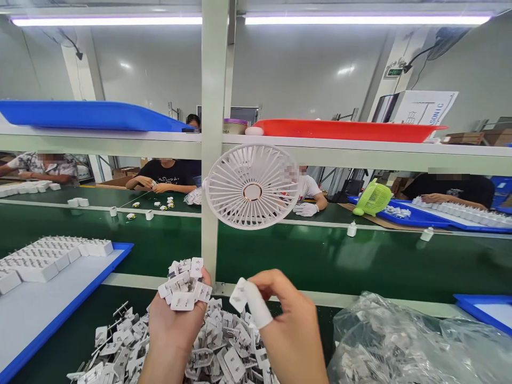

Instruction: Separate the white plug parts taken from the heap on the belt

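Cupped palm up, my left hand (pixel 174 320) holds a small heap of white plug plates (pixel 183 300) with metal prongs. To its right, my right hand (pixel 288 314) pinches a single white plug plate (pixel 239 295) between thumb and forefinger; a white cover wraps one of those digits. Below and between both hands spreads a large loose pile of the same plug plates (pixel 228 362), some showing their pins. My wrists hide part of this pile.
On the left, a blue-edged tray (pixel 72 314) bears rows of white pronged blocks (pixel 44 258). A clear plastic bag (pixel 400 341) of parts lies at right. Ahead are a post with a white fan (pixel 253 192) and a green conveyor belt (pixel 288 256); several co-workers sit beyond.
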Tool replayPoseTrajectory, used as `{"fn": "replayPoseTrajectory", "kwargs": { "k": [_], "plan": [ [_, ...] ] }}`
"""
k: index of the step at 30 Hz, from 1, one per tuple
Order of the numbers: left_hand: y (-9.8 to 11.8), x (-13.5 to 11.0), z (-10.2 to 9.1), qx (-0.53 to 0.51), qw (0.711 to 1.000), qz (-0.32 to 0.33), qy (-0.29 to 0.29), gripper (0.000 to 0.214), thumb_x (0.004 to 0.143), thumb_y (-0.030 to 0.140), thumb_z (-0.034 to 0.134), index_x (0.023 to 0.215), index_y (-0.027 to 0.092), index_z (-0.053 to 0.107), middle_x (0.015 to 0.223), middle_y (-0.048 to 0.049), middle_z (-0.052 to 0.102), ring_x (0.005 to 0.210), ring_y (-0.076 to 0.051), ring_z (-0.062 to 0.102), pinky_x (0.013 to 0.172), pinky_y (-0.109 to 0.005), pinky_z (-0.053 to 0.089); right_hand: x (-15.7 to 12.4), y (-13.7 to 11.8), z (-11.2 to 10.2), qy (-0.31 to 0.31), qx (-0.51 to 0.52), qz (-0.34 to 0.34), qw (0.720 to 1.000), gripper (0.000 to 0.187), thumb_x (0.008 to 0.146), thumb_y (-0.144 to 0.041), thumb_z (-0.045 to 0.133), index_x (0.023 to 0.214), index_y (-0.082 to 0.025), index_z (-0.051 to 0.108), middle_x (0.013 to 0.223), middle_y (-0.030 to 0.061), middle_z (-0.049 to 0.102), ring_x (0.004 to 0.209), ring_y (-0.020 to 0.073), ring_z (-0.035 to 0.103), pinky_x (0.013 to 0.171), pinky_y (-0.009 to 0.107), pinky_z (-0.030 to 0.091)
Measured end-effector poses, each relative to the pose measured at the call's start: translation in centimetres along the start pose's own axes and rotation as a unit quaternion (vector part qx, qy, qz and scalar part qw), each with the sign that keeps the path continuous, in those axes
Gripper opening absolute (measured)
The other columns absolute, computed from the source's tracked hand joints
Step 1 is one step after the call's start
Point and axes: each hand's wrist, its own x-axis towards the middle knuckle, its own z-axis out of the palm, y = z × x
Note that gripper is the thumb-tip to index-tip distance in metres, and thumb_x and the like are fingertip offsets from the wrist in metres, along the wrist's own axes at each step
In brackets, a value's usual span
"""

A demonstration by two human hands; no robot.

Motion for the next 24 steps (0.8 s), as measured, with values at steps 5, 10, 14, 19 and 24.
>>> {"fn": "replayPoseTrajectory", "kwargs": {
  "k": [5, 10, 14, 19, 24],
  "plan": [
    [0.1, -0.2, 0.1, 0.002, 1.0, 0.004, -0.004, 0.039, 0.084, 0.009, 0.02, 0.092, 0.015, 0.058, 0.092, -0.0087, 0.061, 0.096, -0.023, 0.055, 0.064, -0.036, 0.053, 0.7, 2.6, 1.2, -0.225, -0.22, 0.0, 0.949, 0.03, 0.064, 0.004, 0.039, 0.075, -0.02, 0.054, 0.068, 0.0003, 0.054, 0.064, 0.0131, 0.051, 0.052, 0.018, 0.031],
    [0.2, -0.4, 0.1, 0.012, 1.0, -0.013, 0.003, 0.039, 0.084, 0.008, 0.021, 0.091, 0.015, 0.058, 0.091, -0.0081, 0.061, 0.095, -0.021, 0.056, 0.063, -0.033, 0.053, -0.1, 3.7, 2.5, -0.285, -0.26, -0.018, 0.922, 0.04, 0.051, 0.009, 0.04, 0.071, -0.019, 0.061, 0.069, 0.0025, 0.058, 0.069, 0.0166, 0.056, 0.049, 0.019, 0.027],
    [0.1, -0.5, 0.1, 0.016, 1.0, -0.022, 0.008, 0.039, 0.083, 0.006, 0.02, 0.092, 0.015, 0.058, 0.092, -0.0084, 0.061, 0.094, -0.02, 0.056, 0.063, -0.032, 0.053, -0.1, 3.6, 2.7, -0.271, -0.299, -0.03, 0.915, 0.035, 0.052, 0.008, 0.043, 0.071, -0.016, 0.06, 0.068, 0.006, 0.06, 0.065, 0.0203, 0.057, 0.047, 0.023, 0.022],
    [-0.3, -0.7, 0.2, 0.035, 0.999, -0.012, 0.008, 0.04, 0.083, 0.007, 0.02, 0.095, 0.015, 0.058, 0.092, -0.0086, 0.062, 0.093, -0.021, 0.057, 0.064, -0.035, 0.052, 0.3, 2.3, 2.3, -0.219, -0.29, -0.041, 0.931, 0.015, 0.075, -0.008, 0.044, 0.075, -0.019, 0.054, 0.071, 0.0031, 0.06, 0.063, 0.0163, 0.053, 0.048, 0.023, 0.023],
    [-0.6, -0.9, -0.1, 0.065, 0.998, 0.005, -0.013, 0.044, 0.083, 0.007, 0.018, 0.102, 0.015, 0.056, 0.093, -0.0102, 0.062, 0.088, -0.022, 0.058, 0.066, -0.04, 0.051, -0.3, 0.7, 2.2, -0.19, -0.169, -0.07, 0.965, 0.01, 0.081, -0.027, 0.049, 0.073, -0.022, 0.047, 0.072, -0.0036, 0.057, 0.063, 0.0115, 0.049, 0.053, 0.02, 0.027]
  ]
}}
